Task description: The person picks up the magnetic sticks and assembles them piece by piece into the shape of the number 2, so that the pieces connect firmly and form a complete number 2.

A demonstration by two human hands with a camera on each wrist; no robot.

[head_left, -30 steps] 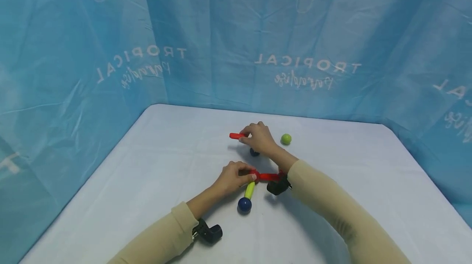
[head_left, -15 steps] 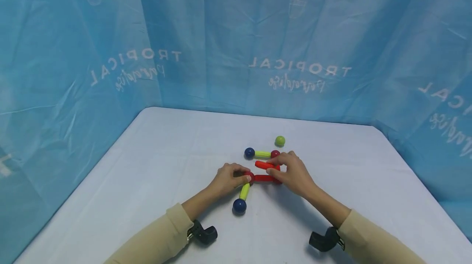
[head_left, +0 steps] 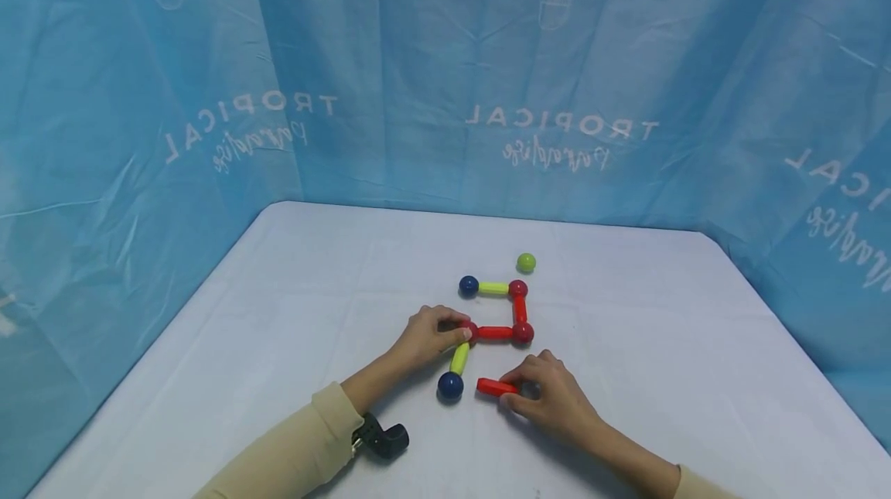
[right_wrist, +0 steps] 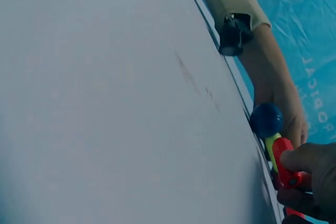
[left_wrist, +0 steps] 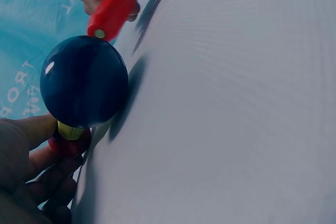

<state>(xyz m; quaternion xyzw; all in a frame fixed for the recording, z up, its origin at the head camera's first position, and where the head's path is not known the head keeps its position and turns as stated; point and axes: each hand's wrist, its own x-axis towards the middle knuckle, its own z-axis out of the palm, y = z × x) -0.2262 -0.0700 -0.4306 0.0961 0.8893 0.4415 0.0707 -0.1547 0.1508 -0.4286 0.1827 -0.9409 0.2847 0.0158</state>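
Note:
My left hand point(head_left: 425, 340) pinches a red ball point(head_left: 472, 331) at one corner of a joined shape of rods and balls. From that ball a yellow-green rod point(head_left: 459, 358) runs toward me to a dark blue ball point(head_left: 450, 386), which looms large in the left wrist view. A red rod point(head_left: 496, 333) leads right to another red ball point(head_left: 523, 333). Beyond it, a second red rod, a red ball point(head_left: 518, 288), a yellow-green rod point(head_left: 493, 288) and a far blue ball point(head_left: 469, 286) continue. My right hand point(head_left: 553, 398) pinches a loose red rod point(head_left: 496, 387) between thumb and fingers, right of the near blue ball.
A loose green ball point(head_left: 526, 262) lies behind the shape on the white table point(head_left: 348, 267). A blue printed curtain point(head_left: 431, 81) hangs along the back and sides. A black wrist camera point(head_left: 383, 437) sits on the left wrist, low over the table.
The right hand has carried the red rod from the far side of the shape, over it, to the near side by the blue ball. The left hand stays on the red ball.

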